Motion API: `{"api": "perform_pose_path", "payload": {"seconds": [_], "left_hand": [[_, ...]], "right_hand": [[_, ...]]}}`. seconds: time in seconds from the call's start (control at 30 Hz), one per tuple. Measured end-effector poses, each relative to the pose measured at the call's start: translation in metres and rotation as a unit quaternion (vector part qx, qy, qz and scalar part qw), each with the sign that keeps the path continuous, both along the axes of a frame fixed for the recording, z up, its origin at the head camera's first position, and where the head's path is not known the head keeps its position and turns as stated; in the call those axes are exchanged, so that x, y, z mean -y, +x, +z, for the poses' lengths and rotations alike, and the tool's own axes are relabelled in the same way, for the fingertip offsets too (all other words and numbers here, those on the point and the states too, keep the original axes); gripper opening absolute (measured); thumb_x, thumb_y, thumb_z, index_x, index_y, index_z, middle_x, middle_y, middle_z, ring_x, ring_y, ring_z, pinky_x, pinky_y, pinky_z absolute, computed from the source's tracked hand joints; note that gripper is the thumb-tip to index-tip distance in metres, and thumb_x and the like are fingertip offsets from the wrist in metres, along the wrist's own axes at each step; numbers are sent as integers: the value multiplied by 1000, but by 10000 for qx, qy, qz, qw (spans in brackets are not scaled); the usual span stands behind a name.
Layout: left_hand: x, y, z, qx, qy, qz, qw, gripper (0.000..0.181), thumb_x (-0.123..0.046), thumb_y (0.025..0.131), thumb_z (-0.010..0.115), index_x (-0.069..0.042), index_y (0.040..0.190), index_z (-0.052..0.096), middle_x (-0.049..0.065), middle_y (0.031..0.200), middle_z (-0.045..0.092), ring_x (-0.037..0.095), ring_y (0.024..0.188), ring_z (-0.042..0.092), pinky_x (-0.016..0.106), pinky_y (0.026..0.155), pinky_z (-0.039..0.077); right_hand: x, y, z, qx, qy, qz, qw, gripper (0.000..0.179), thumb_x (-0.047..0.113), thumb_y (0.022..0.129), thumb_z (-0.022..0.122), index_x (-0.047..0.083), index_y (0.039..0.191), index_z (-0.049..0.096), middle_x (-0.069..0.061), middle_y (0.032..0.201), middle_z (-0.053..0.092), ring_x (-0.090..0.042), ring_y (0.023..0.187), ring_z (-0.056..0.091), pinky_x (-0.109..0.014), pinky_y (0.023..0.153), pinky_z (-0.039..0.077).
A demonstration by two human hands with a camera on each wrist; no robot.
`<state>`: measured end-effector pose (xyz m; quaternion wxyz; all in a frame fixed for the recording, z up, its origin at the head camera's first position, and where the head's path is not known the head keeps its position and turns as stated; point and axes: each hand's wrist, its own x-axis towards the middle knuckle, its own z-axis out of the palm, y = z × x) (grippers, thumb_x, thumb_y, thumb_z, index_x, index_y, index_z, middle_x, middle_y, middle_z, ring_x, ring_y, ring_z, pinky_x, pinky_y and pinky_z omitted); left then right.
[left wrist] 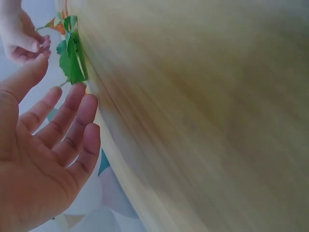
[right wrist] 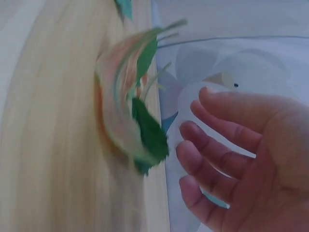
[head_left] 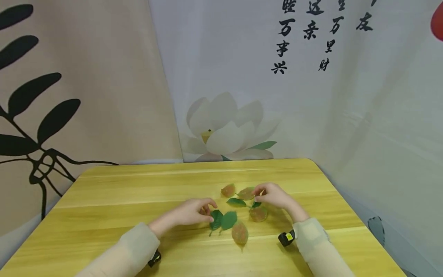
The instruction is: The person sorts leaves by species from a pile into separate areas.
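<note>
Several leaves lie on a wooden table, some green and some reddish-brown. My left hand (head_left: pixel 192 211) hovers at the left of the group with its fingertips close by a serrated green leaf (head_left: pixel 216 219). Thumb and fingers stand apart in the left wrist view, the palm bare. Beside that leaf lie another green leaf (head_left: pixel 229 220) and a reddish leaf (head_left: pixel 240 233). At the far right of the group, my right hand (head_left: pixel 273 195) is over a reddish-green leaf (head_left: pixel 246 193). In the right wrist view its fingers are loosely bent around nothing, near a curled reddish leaf (right wrist: pixel 120 92).
The yellow wood-grain table (head_left: pixel 138 188) ends at a printed cloth backdrop (head_left: pixel 235 77) with a lotus and dark characters. An orange-brown leaf (head_left: pixel 228 190) lies at the back of the group, in front of a narrow green leaf (head_left: pixel 236 202).
</note>
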<state>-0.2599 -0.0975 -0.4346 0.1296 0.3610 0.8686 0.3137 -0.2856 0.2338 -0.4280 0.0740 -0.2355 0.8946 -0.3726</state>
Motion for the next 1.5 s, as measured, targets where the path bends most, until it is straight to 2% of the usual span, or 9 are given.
{"api": "perform_pose_path", "payload": {"seconds": [0.17,0.43,0.7,0.83,1.07,1.23,1.5], "left_hand": [[-3,1,-1,-144,-69,-69,9998,38,-25,88,72,-10,121,60,-9,83,60,10,80,60,32,75,50],[-5,-2,-8,-182,-143,-99,9997,39,-24,88,73,-11,122,60,-9,78,58,5,69,54,27,67,46],[-8,-2,-6,-189,-153,-162,9996,38,-23,88,73,-11,122,60,-10,76,57,5,64,50,26,62,44],[-8,-4,-6,-179,-144,-216,9995,38,-21,88,73,-12,122,60,-10,76,57,4,63,50,25,61,44],[-11,-6,-5,-154,-198,-272,9993,38,-17,87,74,-11,122,60,-10,73,56,4,62,49,25,60,43],[-13,-6,-4,-173,-281,-283,9991,38,-14,86,74,-10,121,60,-9,73,57,4,63,50,25,60,43],[-14,-6,-4,-190,-390,-290,9986,40,-14,85,76,-11,122,60,-10,75,57,4,66,51,25,63,45]], "right_hand": [[22,-3,4,169,-11,185,9997,13,7,90,66,1,101,71,-3,94,67,-17,76,59,-32,68,50],[47,-13,-3,59,368,608,9975,6,3,88,68,5,92,72,3,85,67,-12,77,60,-29,66,50],[57,-20,-5,43,757,631,9951,8,2,86,69,9,89,72,6,82,66,-11,76,60,-30,69,51],[61,-22,-2,-217,1052,596,9924,9,6,89,68,14,87,72,6,85,67,-9,80,60,-32,73,50],[68,-25,4,-456,1283,635,9887,13,8,94,63,14,89,73,7,88,68,-12,74,58,-35,70,48],[73,-29,-4,-711,1587,779,9817,8,12,89,70,18,92,74,9,87,65,-8,81,59,-32,75,50],[78,-29,-15,-961,1864,776,9747,20,11,81,77,20,99,73,8,89,57,-10,80,53,-31,73,47]]}}
